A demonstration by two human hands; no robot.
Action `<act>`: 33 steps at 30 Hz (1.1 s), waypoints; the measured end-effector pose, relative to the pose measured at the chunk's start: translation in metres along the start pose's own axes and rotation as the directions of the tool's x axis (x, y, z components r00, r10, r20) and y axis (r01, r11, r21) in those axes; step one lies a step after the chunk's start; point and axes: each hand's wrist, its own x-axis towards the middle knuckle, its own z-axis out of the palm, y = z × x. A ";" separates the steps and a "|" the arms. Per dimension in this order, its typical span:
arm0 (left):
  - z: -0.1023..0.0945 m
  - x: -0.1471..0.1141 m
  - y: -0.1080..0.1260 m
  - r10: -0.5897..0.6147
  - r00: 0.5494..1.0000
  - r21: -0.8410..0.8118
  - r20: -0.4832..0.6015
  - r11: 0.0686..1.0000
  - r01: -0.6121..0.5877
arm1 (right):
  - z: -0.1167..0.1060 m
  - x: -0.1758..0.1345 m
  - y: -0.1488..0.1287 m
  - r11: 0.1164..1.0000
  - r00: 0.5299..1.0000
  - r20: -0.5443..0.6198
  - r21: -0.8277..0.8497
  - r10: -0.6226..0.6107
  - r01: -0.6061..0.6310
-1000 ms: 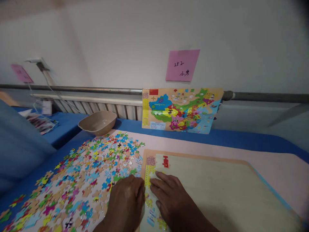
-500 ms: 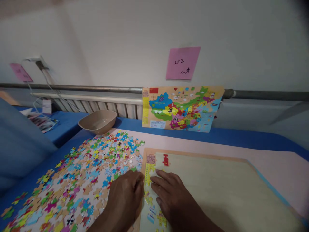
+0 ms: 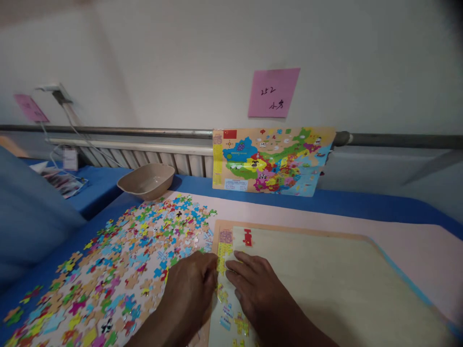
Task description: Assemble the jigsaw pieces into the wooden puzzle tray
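Note:
A puzzle board with a tan rim lies in front of me. Along its left edge runs a strip of yellow puzzle pieces fitted together. My left hand rests at that edge with its fingers curled in; whatever they pinch is hidden. My right hand lies on the board from the other side, fingers stretched out, their tips against the strip. Red puzzle pieces sit near the top left corner. Below, between the hands, are loose yellow pieces and pale blue lettered pieces.
Many loose puzzle pieces spread over the pink sheet at left. A beige bowl stands behind them. A printed map sheet hangs from the wall rail, below a pink note. A blue-covered surface adjoins at left.
My left hand has shifted slightly right and up, closer to the yellow strip. The right hand's fingers have moved only a little. Loose pieces lie as before.

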 end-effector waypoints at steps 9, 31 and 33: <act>0.002 0.004 0.005 -0.032 0.999 0.065 0.020 0.997 0.031 | 0.001 -0.003 -0.002 0.999 0.998 0.067 -0.031 0.015 -0.013; 0.006 0.005 0.002 -0.115 0.993 -0.074 0.001 0.991 0.115 | 0.000 -0.001 -0.002 1.000 1.000 -0.013 0.028 -0.014 0.014; 0.007 0.005 0.001 -0.115 0.993 -0.085 -0.010 0.990 0.114 | 0.001 -0.001 -0.002 1.000 0.999 -0.027 0.026 -0.016 0.017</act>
